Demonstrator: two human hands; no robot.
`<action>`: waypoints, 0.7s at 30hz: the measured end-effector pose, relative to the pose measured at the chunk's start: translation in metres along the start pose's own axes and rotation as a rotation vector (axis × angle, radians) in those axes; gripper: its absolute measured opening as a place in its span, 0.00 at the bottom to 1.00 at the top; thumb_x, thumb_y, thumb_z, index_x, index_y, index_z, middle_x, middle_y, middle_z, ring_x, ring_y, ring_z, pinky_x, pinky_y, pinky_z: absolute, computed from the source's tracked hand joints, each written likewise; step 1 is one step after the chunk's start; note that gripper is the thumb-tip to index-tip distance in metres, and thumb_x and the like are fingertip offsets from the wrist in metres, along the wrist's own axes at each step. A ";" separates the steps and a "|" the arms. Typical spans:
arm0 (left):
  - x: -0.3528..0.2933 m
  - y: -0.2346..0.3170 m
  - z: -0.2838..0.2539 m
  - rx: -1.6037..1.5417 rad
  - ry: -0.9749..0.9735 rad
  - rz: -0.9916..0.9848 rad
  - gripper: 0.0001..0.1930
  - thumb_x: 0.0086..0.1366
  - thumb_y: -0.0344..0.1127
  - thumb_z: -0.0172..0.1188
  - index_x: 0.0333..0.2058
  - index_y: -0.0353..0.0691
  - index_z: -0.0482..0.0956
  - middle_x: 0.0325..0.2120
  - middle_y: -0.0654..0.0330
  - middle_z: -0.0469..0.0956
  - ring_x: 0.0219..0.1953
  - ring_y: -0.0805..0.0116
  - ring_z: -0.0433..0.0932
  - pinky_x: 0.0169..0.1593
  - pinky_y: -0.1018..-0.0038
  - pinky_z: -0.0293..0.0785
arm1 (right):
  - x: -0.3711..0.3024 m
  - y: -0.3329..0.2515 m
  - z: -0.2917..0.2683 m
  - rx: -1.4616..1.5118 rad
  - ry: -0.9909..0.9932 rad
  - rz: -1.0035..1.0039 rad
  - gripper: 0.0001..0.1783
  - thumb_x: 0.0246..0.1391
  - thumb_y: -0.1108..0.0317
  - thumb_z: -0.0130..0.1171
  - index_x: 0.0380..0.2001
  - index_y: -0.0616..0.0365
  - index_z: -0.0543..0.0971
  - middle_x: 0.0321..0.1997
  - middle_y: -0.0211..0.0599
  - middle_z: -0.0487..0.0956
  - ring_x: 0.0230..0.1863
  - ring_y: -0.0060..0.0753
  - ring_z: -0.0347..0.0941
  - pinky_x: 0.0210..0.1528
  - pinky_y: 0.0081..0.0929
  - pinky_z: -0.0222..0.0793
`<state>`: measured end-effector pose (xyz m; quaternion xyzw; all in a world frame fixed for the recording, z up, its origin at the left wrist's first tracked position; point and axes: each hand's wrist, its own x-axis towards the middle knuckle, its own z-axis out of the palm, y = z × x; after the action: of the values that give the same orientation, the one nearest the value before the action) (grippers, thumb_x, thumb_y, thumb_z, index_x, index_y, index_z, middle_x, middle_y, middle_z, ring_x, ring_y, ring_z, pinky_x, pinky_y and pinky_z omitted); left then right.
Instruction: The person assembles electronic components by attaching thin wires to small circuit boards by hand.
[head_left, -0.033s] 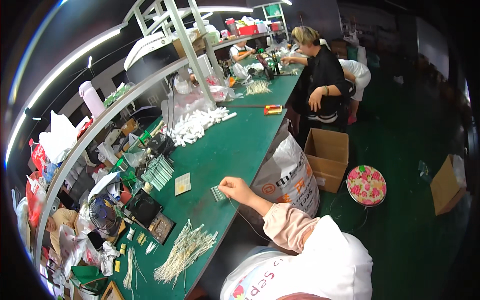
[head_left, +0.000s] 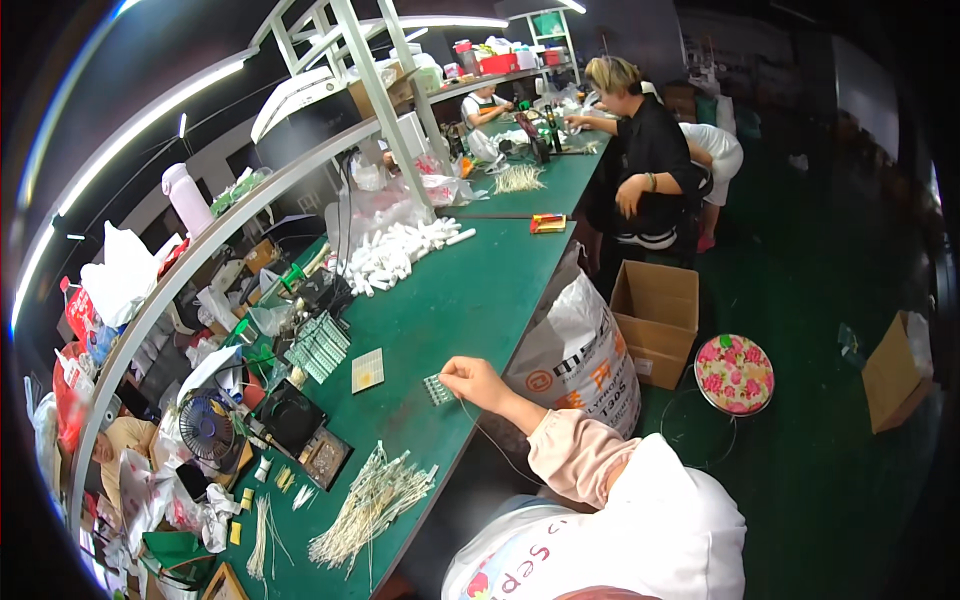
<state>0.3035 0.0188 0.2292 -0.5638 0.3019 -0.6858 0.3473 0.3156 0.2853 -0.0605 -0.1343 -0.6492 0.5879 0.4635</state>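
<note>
My right hand [head_left: 474, 382], in a pink sleeve, is at the near edge of the green table [head_left: 455, 300]. Its thumb and fingers are pinched together at the right end of a small green panel [head_left: 437, 390] with rows of light marks. A thin pale wire [head_left: 495, 445] runs from under the fingers and hangs down past the table edge toward my lap. The fingers hide the wire's end. A flat square light-coloured block [head_left: 367, 371] lies a little beyond the panel. My left hand does not show.
A pile of pale wires [head_left: 375, 505] lies near the table's edge. A small fan [head_left: 208, 428], a black device [head_left: 290, 415] and stacked green panels [head_left: 318, 347] stand left. White tubes [head_left: 395, 255] lie beyond. A co-worker [head_left: 640, 150], a sack [head_left: 580, 350] and a carton [head_left: 655, 310] are right.
</note>
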 end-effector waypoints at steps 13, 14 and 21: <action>0.004 0.000 -0.008 -0.016 0.019 -0.054 0.34 0.61 0.44 0.55 0.61 0.36 0.53 0.58 0.54 0.61 0.60 0.54 0.59 0.65 0.69 0.47 | 0.000 -0.001 0.001 -0.019 0.024 0.036 0.07 0.54 0.71 0.57 0.26 0.63 0.74 0.17 0.25 0.71 0.19 0.13 0.64 0.21 0.15 0.59; 0.003 0.000 -0.008 -0.019 0.026 -0.056 0.34 0.61 0.44 0.55 0.61 0.36 0.53 0.58 0.54 0.61 0.60 0.54 0.59 0.65 0.69 0.47 | 0.000 -0.001 0.001 -0.018 0.022 0.035 0.07 0.54 0.71 0.57 0.25 0.63 0.74 0.17 0.25 0.71 0.19 0.13 0.64 0.21 0.16 0.59; 0.001 -0.005 -0.008 -0.033 0.053 -0.035 0.34 0.61 0.44 0.55 0.61 0.36 0.53 0.58 0.54 0.61 0.60 0.53 0.59 0.65 0.69 0.47 | -0.003 -0.006 0.004 -0.041 -0.005 0.039 0.06 0.56 0.71 0.55 0.27 0.63 0.74 0.18 0.23 0.70 0.19 0.12 0.63 0.22 0.15 0.58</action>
<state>0.2953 0.0212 0.2321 -0.5563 0.3124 -0.7015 0.3175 0.3163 0.2788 -0.0562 -0.1548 -0.6594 0.5838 0.4477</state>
